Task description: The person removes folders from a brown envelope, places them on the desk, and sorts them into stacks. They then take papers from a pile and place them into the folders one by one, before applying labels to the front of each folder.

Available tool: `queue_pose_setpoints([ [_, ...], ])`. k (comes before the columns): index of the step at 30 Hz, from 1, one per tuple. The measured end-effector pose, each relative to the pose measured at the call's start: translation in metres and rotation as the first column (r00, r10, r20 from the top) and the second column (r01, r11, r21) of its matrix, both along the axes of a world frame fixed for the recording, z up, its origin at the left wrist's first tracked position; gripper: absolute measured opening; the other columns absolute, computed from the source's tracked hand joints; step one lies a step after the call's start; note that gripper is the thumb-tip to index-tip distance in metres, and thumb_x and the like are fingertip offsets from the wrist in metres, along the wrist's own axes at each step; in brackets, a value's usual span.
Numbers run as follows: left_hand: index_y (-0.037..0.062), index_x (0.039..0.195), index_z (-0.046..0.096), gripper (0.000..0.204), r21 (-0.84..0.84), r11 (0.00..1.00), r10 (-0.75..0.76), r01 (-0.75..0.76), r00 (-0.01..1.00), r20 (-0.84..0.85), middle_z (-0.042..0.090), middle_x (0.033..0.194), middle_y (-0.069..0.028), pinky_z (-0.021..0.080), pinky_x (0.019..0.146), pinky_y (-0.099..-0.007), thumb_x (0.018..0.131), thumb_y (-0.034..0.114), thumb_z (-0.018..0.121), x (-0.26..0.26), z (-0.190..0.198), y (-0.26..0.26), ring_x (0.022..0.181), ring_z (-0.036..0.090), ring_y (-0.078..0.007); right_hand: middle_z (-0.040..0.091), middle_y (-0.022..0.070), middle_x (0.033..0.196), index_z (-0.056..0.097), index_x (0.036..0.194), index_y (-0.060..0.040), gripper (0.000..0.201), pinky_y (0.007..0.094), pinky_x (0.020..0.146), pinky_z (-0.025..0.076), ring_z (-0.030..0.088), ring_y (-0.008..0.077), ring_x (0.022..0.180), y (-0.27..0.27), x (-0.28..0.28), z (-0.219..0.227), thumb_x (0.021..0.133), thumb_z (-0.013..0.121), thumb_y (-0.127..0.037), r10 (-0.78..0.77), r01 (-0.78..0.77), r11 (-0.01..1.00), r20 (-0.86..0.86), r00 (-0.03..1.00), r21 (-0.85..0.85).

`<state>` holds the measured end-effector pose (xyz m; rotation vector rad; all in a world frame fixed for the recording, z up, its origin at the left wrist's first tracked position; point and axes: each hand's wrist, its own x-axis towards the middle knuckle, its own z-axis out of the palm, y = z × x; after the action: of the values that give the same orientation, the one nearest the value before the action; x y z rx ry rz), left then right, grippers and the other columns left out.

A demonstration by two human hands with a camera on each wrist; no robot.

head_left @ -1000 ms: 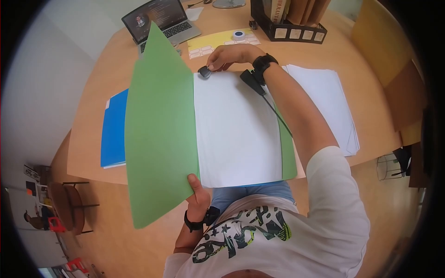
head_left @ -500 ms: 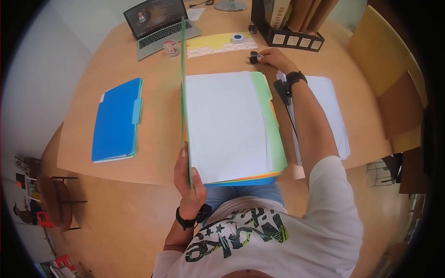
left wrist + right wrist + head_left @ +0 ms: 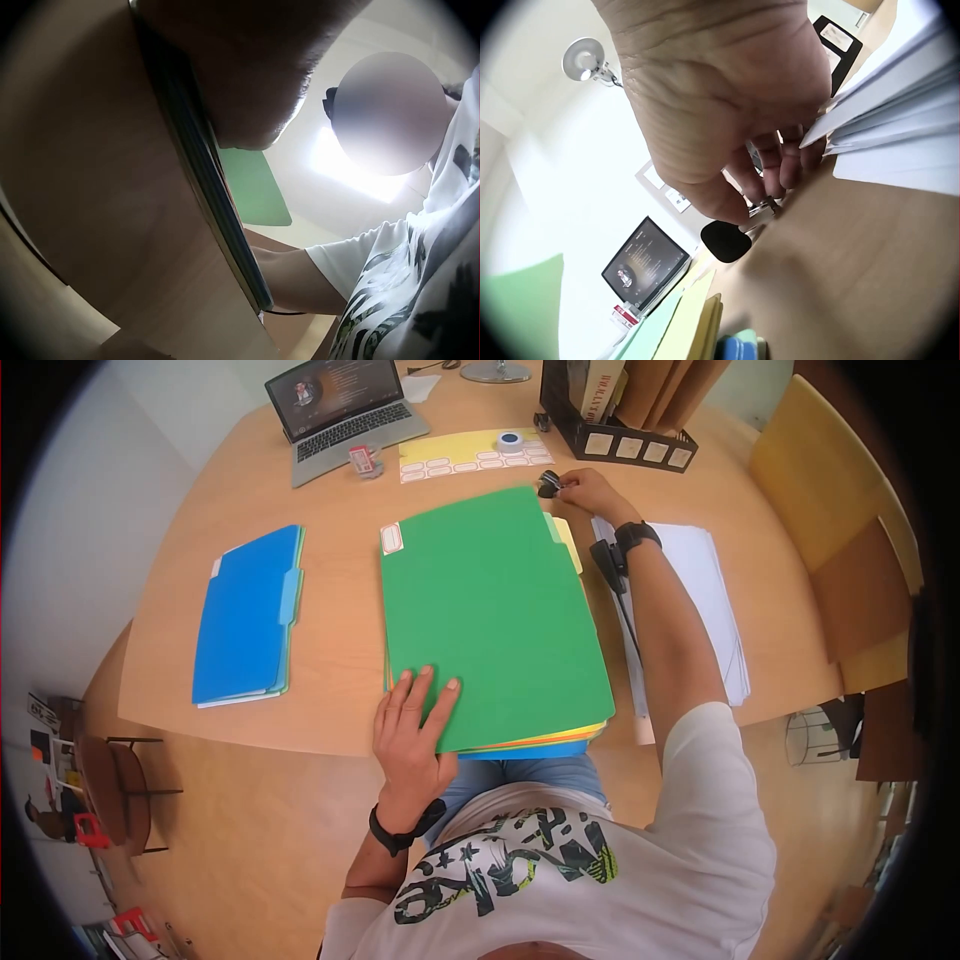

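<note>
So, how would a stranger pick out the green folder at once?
Start with the wooden table and find its near edge, between the blue folder and the white papers. There the green folder tops a stack, with the left hand resting on it. Its solid green colour sets it apart from both neighbours.

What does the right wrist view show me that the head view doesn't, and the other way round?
Only the right wrist view shows the palm side of the right hand and a lamp head up behind it.

Only the head view shows the left hand resting on the green folder, and the brown stool beyond the table.

Both show the right hand pinching the black clip, the open laptop and the stack of white paper.
</note>
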<state>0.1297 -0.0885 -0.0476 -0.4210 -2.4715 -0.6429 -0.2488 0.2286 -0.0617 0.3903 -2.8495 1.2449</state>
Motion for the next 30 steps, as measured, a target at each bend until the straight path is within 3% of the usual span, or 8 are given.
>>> queue_pose_setpoints([
  [2, 0.0105, 0.119, 0.066, 0.046, -0.052, 0.999, 0.0, 0.001, 1.0, 0.019, 0.058, 0.127, -0.0183, 0.039, 0.099, -0.0502, 0.074, 0.01, 0.053, 0.001, 0.004, 0.0, 0.12, 0.052, -0.0407, 0.071, 0.0153, 0.09, 0.071, 0.102, -0.0023, 0.031, 0.035, 0.078, 0.051, 0.067, 0.0282, 0.087, -0.004, 0.004, 0.01, 0.077, 0.065, -0.019, -0.035, 0.036, 0.998, 0.032, 0.999, -0.052],
  [5, 0.0114, 0.117, 0.066, 0.048, -0.095, 0.995, -0.017, 0.021, 0.999, 0.045, 0.059, 0.126, -0.0178, 0.038, 0.099, -0.0521, 0.07, 0.017, 0.06, 0.003, 0.006, 0.0, 0.12, 0.052, -0.0399, 0.071, 0.0155, 0.095, 0.071, 0.105, -0.0071, 0.033, 0.0393, 0.083, 0.051, 0.066, 0.0346, 0.092, -0.017, 0.009, 0.027, 0.078, 0.057, -0.018, -0.188, 0.227, 0.964, -0.251, 0.95, 0.136],
  [8, 0.0123, 0.116, 0.066, 0.05, -0.14, 0.989, -0.035, 0.045, 0.997, 0.073, 0.059, 0.125, -0.0173, 0.037, 0.099, -0.0524, 0.067, 0.022, 0.064, 0.003, 0.009, -0.002, 0.119, 0.052, -0.0388, 0.066, 0.0181, 0.103, 0.066, 0.116, -0.0082, 0.041, 0.0402, 0.089, 0.047, 0.058, 0.0324, 0.106, -0.04, 0.0, 0.031, 0.08, 0.047, -0.011, -0.03, 0.144, 0.938, -0.339, 0.94, 0.315],
  [11, 0.0128, 0.116, 0.066, 0.05, -0.169, 0.983, -0.05, 0.065, 0.994, 0.095, 0.058, 0.126, -0.0169, 0.037, 0.098, -0.0516, 0.068, 0.026, 0.066, 0.002, 0.008, -0.005, 0.119, 0.052, -0.0381, 0.06, 0.0173, 0.114, 0.06, 0.126, -0.0177, 0.047, 0.0414, 0.091, 0.046, 0.054, 0.0327, 0.111, -0.076, -0.006, 0.032, 0.082, 0.045, -0.009, 0.212, 0.018, 0.838, -0.354, 0.911, 0.546],
  [14, 0.0131, 0.116, 0.066, 0.049, -0.177, 0.982, -0.053, 0.072, 0.992, 0.111, 0.058, 0.126, -0.0171, 0.036, 0.098, -0.0511, 0.071, 0.032, 0.068, 0.002, 0.008, -0.006, 0.12, 0.052, -0.038, 0.053, 0.0169, 0.126, 0.054, 0.133, -0.0227, 0.051, 0.0428, 0.095, 0.044, 0.052, 0.035, 0.115, -0.107, -0.008, 0.037, 0.085, 0.044, -0.008, 0.245, -0.03, 0.69, -0.194, 0.95, 0.723],
  [17, 0.0132, 0.115, 0.066, 0.049, -0.185, 0.981, -0.037, 0.056, 0.994, 0.108, 0.058, 0.126, -0.0172, 0.036, 0.098, -0.051, 0.073, 0.038, 0.07, 0.001, 0.006, -0.005, 0.12, 0.051, -0.0377, 0.05, 0.0156, 0.132, 0.061, 0.126, -0.0231, 0.041, 0.0478, 0.1, 0.042, 0.05, 0.0349, 0.12, -0.119, -0.011, 0.035, 0.089, 0.046, -0.012, 0.22, -0.029, 0.661, -0.156, 0.963, 0.75],
  [26, 0.0135, 0.115, 0.067, 0.047, -0.172, 0.984, -0.028, 0.043, 0.996, 0.089, 0.058, 0.127, -0.0176, 0.036, 0.099, -0.0502, 0.074, 0.038, 0.07, 0.002, 0.005, -0.005, 0.119, 0.052, -0.038, 0.05, 0.0169, 0.129, 0.063, 0.12, -0.0109, 0.036, 0.0458, 0.101, 0.042, 0.05, 0.035, 0.121, -0.125, -0.011, 0.046, 0.088, 0.048, -0.015, 0.062, -0.027, 0.72, -0.025, 0.998, 0.693],
  [30, 0.0135, 0.115, 0.067, 0.047, -0.166, 0.986, -0.023, 0.036, 0.997, 0.08, 0.058, 0.126, -0.0174, 0.036, 0.099, -0.0501, 0.075, 0.039, 0.07, 0.003, 0.007, -0.004, 0.118, 0.053, -0.0374, 0.055, 0.0176, 0.125, 0.06, 0.125, -0.0136, 0.038, 0.0444, 0.095, 0.044, 0.054, 0.0359, 0.115, -0.118, -0.019, 0.034, 0.09, 0.045, -0.017, 0.135, -0.051, 0.701, -0.062, 0.989, 0.711],
])
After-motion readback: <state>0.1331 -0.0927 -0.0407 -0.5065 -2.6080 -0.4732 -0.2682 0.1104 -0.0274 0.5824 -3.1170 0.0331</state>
